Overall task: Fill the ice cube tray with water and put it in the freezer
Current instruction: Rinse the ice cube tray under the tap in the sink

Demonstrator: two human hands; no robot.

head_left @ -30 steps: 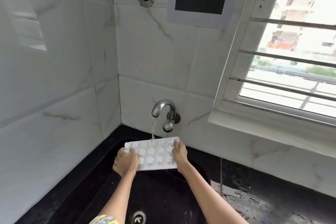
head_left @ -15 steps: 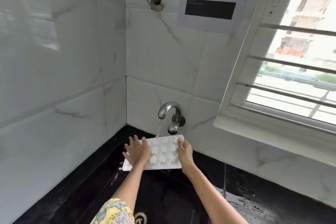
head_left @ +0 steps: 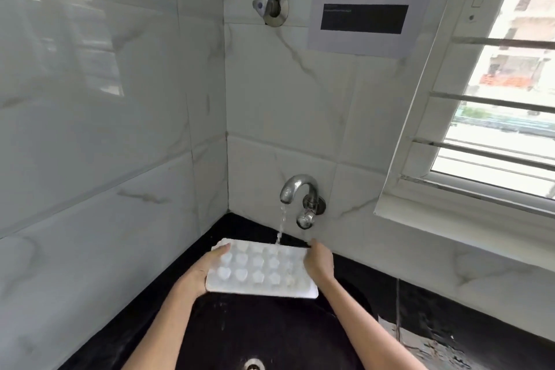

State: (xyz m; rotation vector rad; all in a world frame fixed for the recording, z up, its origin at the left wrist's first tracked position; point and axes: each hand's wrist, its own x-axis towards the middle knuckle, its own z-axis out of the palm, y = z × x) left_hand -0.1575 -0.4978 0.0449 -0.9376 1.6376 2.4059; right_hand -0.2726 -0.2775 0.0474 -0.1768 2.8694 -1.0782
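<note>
Over the black sink (head_left: 270,336), tap (head_left: 295,189) water hits the ice cube tray (head_left: 261,270) at 12 o'clock; left hand (head_left: 207,269) and right hand (head_left: 319,261) fingers curl around its ends.

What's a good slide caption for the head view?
Both hands hold ice tray under running tap.

Under the ice tray (head_left: 261,272), the fingers of both hands are hidden. Below the tray, the sink drain (head_left: 253,365) is cut by the edge. Above it, the paper's (head_left: 369,3) print is too blurred to read.
</note>
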